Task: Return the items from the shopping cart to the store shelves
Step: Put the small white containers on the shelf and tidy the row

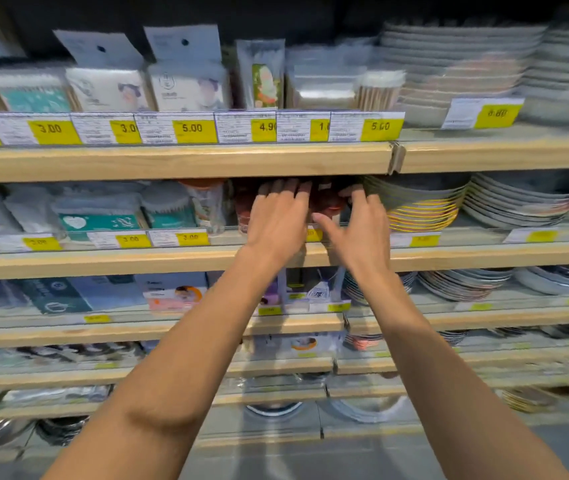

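A red-brown packaged item (326, 201) sits in the second shelf (172, 259) from the top, just under the upper board. My left hand (277, 221) lies flat against its left side, palm down, fingers stretched out and touching it. My right hand (361, 233) is at its right side, with the thumb reaching under the item and the fingers curled on its top right. More dark red packs (243, 209) stand to the left, partly hidden by my left hand. No shopping cart is in view.
Cotton swab and pad packs (99, 216) fill the shelves on the left. Stacks of plates (421, 202) stand close to the right of my hands. Yellow price tags (193, 131) line the shelf edges. The upper wooden board (179, 161) hangs low over the hands.
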`<state>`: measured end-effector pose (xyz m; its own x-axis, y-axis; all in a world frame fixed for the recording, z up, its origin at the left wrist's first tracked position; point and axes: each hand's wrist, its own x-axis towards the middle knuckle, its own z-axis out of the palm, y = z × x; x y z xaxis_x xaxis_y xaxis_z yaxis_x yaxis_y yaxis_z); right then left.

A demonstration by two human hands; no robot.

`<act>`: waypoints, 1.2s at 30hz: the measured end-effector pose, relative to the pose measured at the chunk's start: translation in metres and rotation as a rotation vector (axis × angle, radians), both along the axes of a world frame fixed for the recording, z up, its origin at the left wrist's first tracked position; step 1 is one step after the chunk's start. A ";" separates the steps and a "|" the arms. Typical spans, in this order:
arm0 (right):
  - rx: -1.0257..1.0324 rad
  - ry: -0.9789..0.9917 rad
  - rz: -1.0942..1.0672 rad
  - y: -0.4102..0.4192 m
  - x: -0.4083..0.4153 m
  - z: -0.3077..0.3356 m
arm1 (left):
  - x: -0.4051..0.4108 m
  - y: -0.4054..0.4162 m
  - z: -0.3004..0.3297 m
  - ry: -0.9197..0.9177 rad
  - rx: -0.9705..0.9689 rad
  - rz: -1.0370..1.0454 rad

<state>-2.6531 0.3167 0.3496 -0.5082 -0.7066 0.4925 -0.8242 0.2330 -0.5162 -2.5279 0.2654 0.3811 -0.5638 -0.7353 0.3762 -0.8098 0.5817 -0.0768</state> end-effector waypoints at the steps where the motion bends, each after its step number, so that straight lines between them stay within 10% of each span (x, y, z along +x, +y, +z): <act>1: 0.006 0.005 0.006 -0.002 -0.002 0.002 | -0.001 -0.006 0.002 -0.018 0.014 0.021; 20: 0.058 -0.296 0.352 -0.014 -0.044 0.010 | 0.000 -0.044 0.024 -0.021 0.514 -0.055; 36: 0.026 -0.215 0.375 -0.011 -0.053 0.004 | 0.020 -0.048 0.027 0.106 0.527 -0.095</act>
<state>-2.7061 0.3061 0.3534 -0.3036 -0.8724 0.3831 -0.7283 -0.0468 -0.6837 -2.5081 0.2174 0.4076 -0.6159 -0.7873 0.0285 -0.7394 0.5902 0.3240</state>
